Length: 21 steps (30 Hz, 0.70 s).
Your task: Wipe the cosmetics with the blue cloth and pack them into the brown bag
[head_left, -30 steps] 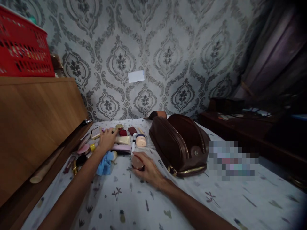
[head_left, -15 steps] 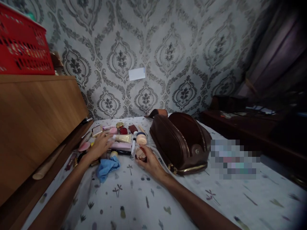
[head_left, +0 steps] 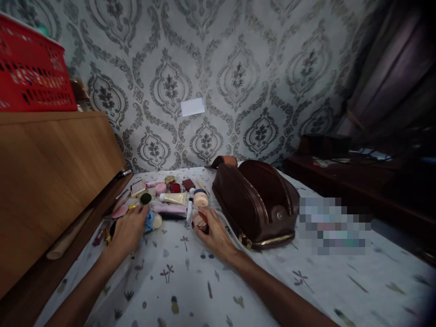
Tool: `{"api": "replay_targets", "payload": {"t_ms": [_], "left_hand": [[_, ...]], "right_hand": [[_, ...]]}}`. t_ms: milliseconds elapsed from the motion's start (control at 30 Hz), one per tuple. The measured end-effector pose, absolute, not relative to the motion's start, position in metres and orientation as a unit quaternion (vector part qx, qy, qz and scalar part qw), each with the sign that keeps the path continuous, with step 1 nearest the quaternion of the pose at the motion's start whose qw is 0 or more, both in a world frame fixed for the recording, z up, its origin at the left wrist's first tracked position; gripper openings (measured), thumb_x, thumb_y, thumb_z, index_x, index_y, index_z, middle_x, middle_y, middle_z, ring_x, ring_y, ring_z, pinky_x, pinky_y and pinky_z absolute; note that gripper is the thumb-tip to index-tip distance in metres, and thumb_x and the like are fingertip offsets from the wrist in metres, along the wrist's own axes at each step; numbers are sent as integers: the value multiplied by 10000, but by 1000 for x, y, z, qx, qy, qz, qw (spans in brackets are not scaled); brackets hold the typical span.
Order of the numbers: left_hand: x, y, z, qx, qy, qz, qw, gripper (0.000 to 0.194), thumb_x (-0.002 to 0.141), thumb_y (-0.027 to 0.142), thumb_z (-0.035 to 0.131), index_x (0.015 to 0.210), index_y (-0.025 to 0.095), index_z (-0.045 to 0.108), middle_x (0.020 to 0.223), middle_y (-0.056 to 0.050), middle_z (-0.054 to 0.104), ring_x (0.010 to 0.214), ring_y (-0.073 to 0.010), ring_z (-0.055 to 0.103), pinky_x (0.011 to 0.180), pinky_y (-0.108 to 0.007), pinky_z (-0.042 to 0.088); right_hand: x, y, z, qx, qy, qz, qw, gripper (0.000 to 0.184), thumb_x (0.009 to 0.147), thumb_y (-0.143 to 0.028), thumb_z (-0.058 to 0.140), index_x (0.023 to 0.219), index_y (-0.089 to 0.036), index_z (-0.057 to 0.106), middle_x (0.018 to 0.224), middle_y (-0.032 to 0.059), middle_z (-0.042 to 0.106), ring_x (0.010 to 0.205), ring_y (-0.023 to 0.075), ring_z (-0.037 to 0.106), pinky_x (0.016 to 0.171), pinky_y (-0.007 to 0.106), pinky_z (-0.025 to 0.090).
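Note:
My right hand (head_left: 218, 234) is closed around a round, shiny rose-brown compact (head_left: 200, 220), resting low over the sheet. Under the fingers of my left hand (head_left: 129, 231), a small blue cloth (head_left: 149, 222) is bunched up, partly hidden by that hand. A cream-lidded jar (head_left: 157, 221) lies just right of the cloth. Beyond the hands are a cream squeeze tube (head_left: 173, 198), a long pink packet (head_left: 168, 209), a white tube (head_left: 189, 211), a peach jar with a dark lid (head_left: 200, 198) and a dark round piece (head_left: 145, 198).
An open brown leather bag (head_left: 252, 204) with gold zips stands right of the cosmetics on the patterned bedsheet (head_left: 204, 290). Several more cosmetics, including a red jar (head_left: 175, 188), lie toward the wall. A wooden cabinet (head_left: 54, 181) bearing a red basket (head_left: 34, 68) borders the left.
My left hand has drawn back from the cream tube to the blue cloth, which is now bunched and shifted away from me. My right hand keeps its hold on the compact.

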State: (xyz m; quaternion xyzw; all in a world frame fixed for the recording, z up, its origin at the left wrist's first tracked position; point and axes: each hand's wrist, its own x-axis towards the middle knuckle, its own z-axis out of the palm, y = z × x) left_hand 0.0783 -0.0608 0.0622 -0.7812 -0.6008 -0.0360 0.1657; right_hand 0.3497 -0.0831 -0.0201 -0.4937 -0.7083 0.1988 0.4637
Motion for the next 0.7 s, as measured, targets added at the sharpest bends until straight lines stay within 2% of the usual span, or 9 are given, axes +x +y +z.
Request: {"api": "replay_targets", "payload": {"t_ms": [100,233,433,567,700], "left_hand": [[100,-40,72,-786,-585,-87,179,316,910,148,412,1132,220,625,1075,-129,650,1027,-306,631,756,-368,521],[128,2,68,-791,-586,-125,127,316,923,207,425,1168,211,623,1067,-114,667,1019,-278,634,887,-382,499],[160,55,50,-787,-598,-121,93,351,893,168,438,1183,197,635,1194,-150,658,1123,-295,620,907,-395,501],[166,73,44,-780,-610,-118,74,309,874,171,480,1107,248,668,1096,-96,718,1058,-270,663,883,-368,502],[162,97,52,-739,-655,-136,75,355,943,225,407,1234,185,608,1086,-161,718,1035,-316,669,829,-413,514]], "right_hand": [[349,-85,-18,-491,-711,192,466,476,839,-225,577,1306,-184,497,1276,123,547,1210,270,531,1071,450,429],[348,-86,-18,-487,-709,182,475,489,845,-232,561,1327,-207,488,1300,119,533,1245,269,520,1090,457,421],[349,-86,-21,-481,-715,182,473,498,845,-231,570,1335,-207,488,1331,133,509,1294,284,489,1102,467,412],[350,-85,-22,-483,-709,187,479,542,820,-195,588,1351,-227,480,1338,124,503,1297,292,482,1103,477,407],[350,-85,-22,-486,-707,192,477,538,833,-208,578,1362,-201,476,1377,144,483,1319,292,466,1121,478,390]]}}
